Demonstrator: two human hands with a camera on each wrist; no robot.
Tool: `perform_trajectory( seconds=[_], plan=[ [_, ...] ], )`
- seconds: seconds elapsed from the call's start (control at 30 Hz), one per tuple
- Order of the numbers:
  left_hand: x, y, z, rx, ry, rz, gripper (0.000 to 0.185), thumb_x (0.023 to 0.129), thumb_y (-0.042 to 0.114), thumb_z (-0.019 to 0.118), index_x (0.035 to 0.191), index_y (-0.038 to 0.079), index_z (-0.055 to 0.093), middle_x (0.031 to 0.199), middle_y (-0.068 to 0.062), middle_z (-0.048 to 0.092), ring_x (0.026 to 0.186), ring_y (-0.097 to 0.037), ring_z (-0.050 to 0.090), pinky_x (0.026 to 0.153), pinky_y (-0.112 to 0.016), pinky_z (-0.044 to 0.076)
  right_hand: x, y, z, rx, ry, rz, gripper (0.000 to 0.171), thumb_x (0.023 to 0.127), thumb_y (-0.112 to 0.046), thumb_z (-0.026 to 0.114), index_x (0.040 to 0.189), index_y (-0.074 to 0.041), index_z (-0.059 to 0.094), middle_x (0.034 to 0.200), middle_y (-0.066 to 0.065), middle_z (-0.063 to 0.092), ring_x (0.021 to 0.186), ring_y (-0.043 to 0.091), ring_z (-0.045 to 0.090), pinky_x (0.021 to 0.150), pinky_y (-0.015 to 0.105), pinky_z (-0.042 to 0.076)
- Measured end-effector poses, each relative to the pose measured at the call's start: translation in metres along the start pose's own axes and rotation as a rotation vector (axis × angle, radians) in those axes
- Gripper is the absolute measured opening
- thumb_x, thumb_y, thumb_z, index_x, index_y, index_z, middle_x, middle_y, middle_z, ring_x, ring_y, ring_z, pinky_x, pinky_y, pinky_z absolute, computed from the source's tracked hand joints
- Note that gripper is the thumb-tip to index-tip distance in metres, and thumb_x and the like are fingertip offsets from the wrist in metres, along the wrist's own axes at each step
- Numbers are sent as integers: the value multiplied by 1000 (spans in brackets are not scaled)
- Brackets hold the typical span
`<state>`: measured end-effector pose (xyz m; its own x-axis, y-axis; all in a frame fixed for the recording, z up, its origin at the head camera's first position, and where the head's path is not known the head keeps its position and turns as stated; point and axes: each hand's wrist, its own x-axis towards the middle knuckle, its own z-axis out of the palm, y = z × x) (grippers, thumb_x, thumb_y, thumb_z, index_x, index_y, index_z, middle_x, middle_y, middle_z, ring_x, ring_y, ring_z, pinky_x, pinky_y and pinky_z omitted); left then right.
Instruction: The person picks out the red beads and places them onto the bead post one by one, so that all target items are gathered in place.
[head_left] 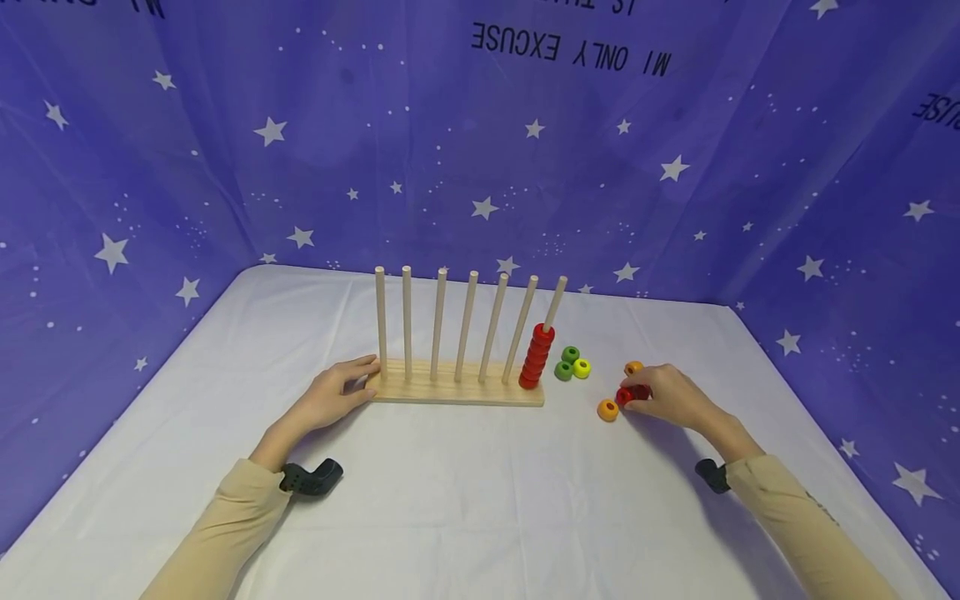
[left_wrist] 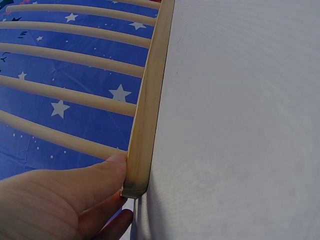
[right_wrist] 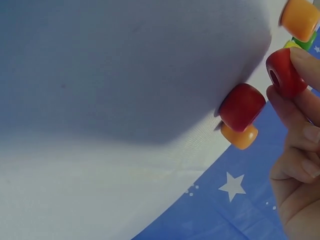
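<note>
A: R hand point(head_left: 671, 398), what's it got?

B: Pinching a red bead point(right_wrist: 283, 75) btwn thumb & fingertips, so they're only a bead's width apart.

A: Anything nr it?

B: Yep. 2nd red bead point(right_wrist: 242, 107) just beside the held one, on the cloth, partly behind the hand in head view. One orange bead point(head_left: 634, 367) just past R hand's fingers on the far side; another orange bead point(head_left: 608, 410) on the near side, a bit left of the thumb.

A: Further left of R hand?

B: Two green beads point(head_left: 564, 372) w/ a yellow bead point(head_left: 582, 368) in a tight group. Past those, the wooden base point(head_left: 457, 396), its right end well apart from R hand.

A: & L hand point(head_left: 333, 397)?

B: Gripping the base's left end, thumb twd the near corner, fingers twd the far one. Seven pegs point(head_left: 437, 325) stand in a row running right from L hand; the farthest one carries a stack of red beads point(head_left: 535, 362), peg top poking out.

A: Rest?

B: Tan sleeves point(head_left: 802, 517) behind both hands, black wrist gear point(head_left: 311, 477) by each cuff, white cloth point(head_left: 450, 517) under everything, starry purple-blue curtain point(head_left: 450, 108) beyond & at both sides.
</note>
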<state>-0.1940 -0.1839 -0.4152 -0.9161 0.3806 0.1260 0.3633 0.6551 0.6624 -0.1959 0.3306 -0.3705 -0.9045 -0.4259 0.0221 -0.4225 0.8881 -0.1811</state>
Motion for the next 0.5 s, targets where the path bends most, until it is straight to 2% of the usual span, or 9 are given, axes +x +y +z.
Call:
perform_trajectory(
  seconds=[0.2,0.37,0.5],
  plan=[
    [1,-1,0,-5,1,1,48,90,12,55,134,-4,43,145,-23,37,134,-44,32,109,-57,28,2,-1,-5,20,14,1,26,75,-13,74,99,-3,71,87,6,70,67,14,51,56,19,39],
    [-1,-2,1,2,-2,-1,48,90,12,55,134,-3,44,145,-22,38,134,-43,33,109,-57,28,1,-2,-6,22,49,8,25,75,-14,73,98,-3,71,92,10,72,69,14,56,57,20,42],
    [-1,-2,1,-1,3,0,48,90,12,55,134,-3,44,145,-21,38,134,-43,33,109,-57,28,0,-3,-8,44,85,16,23,76,-15,72,97,-5,71,90,8,72,62,9,50,51,18,38]
  ],
)
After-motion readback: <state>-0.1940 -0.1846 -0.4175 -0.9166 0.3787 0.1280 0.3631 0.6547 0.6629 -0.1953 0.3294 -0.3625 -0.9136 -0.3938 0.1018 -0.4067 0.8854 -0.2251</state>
